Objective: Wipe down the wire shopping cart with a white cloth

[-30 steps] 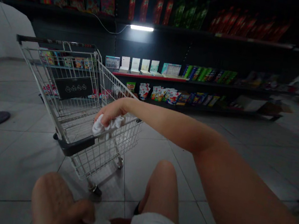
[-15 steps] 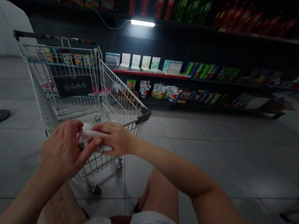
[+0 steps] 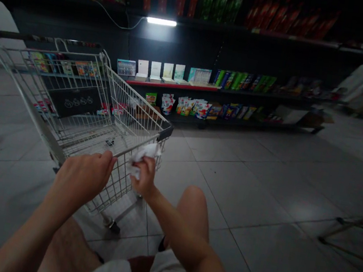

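- My right hand (image 3: 145, 180) grasps a crumpled white cloth (image 3: 142, 159), fingers closed, just beside the shopping cart's near rail (image 3: 142, 143).
- My left hand (image 3: 82, 180) clenches that rail, fingers curled over it.

Two hands (image 3: 83, 178) — one cloth (image 3: 142, 159), probably

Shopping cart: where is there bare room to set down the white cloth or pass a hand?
The cart's wire floor is bare between the left hand and a small dark item. Floor tiles right of the cart are open too. It's crowded at the cart rail, where the right hand holds the cloth.
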Tool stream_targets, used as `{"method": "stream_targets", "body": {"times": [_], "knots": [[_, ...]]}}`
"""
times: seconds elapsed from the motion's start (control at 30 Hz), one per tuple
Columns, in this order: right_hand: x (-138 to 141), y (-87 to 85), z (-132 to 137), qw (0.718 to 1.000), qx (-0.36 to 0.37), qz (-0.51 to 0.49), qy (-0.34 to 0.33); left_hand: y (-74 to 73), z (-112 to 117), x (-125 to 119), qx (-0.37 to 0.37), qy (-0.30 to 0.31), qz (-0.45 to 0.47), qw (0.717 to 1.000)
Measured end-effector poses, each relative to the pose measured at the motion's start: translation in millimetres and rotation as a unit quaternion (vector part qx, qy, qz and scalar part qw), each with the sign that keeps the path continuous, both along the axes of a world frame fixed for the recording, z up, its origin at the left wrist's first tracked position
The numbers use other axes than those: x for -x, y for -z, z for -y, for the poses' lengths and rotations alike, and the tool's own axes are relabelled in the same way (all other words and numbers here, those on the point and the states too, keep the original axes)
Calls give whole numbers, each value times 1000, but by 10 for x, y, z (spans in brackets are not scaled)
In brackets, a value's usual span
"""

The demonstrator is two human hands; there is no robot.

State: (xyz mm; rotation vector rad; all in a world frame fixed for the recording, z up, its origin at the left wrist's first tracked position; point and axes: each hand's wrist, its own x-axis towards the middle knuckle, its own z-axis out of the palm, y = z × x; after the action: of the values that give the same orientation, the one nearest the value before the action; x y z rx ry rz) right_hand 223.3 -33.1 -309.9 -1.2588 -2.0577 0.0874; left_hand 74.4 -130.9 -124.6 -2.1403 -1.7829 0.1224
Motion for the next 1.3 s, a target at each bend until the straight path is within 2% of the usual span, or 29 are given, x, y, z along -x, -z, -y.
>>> {"method": "stream_targets", "body": {"times": [0.1, 0.17, 0.2, 0.27, 0.37, 0.43, 0.53, 0.57, 0.6, 0.67, 0.7, 0.77, 0.87, 0.97, 1.03, 1.2, 1.23, 1.3], "knots": [[223, -18, 125, 973, 26, 100, -206, 5, -44, -8, -9, -11, -3, 1000], [98, -126, 90, 959, 43, 132, -249, -3, -56, 13, -11, -20, -7, 1000], [-33, -188, 41, 961, 53, 134, -235, -6, -59, 27, -8, -24, -11, 1000], [-354, -296, -89, 978, 75, 114, -159, -9, -61, 46, -10, -29, -18, 999], [-716, -356, -275, 991, 96, 73, -56, 0, -81, 31, -26, -31, -23, 999], [-731, -292, -340, 995, 94, 28, 4, 7, -113, -9, -33, -31, -23, 999], [-427, -44, -306, 987, 67, -96, 107, 12, -178, -76, -37, -30, -26, 999], [-288, 50, -259, 985, 56, -123, 104, 13, -198, -88, -39, -28, -27, 998], [-157, 130, -199, 988, 46, -128, 68, 14, -216, -94, -42, -27, -28, 998], [22, 192, -58, 993, 20, -103, -61, 17, -241, -84, -42, -27, -25, 998], [56, 158, 8, 989, -1, -94, -117, 20, -248, -71, -42, -28, -23, 998], [22, -47, 94, 979, -61, -112, -158, 26, -253, -43, -39, -34, -24, 998], [-164, -557, 24, 971, -154, -130, -126, 35, -251, -16, -40, -40, -29, 998], [-400, -1030, -282, 960, -194, -24, -202, 38, -254, -15, -39, -37, -28, 998], [-604, -1259, -541, 957, -187, 37, -220, 37, -258, -18, -36, -34, -25, 998], [-1118, -1677, -1028, 985, -163, 42, -43, 45, -275, -10, -42, -31, -21, 998], [-1167, -1736, -1081, 987, -150, 50, -44, 51, -281, -6, -44, -27, -21, 998], [-1190, -1808, -1154, 988, -87, 93, -89, 66, -293, 6, -49, -20, -21, 998]]}}
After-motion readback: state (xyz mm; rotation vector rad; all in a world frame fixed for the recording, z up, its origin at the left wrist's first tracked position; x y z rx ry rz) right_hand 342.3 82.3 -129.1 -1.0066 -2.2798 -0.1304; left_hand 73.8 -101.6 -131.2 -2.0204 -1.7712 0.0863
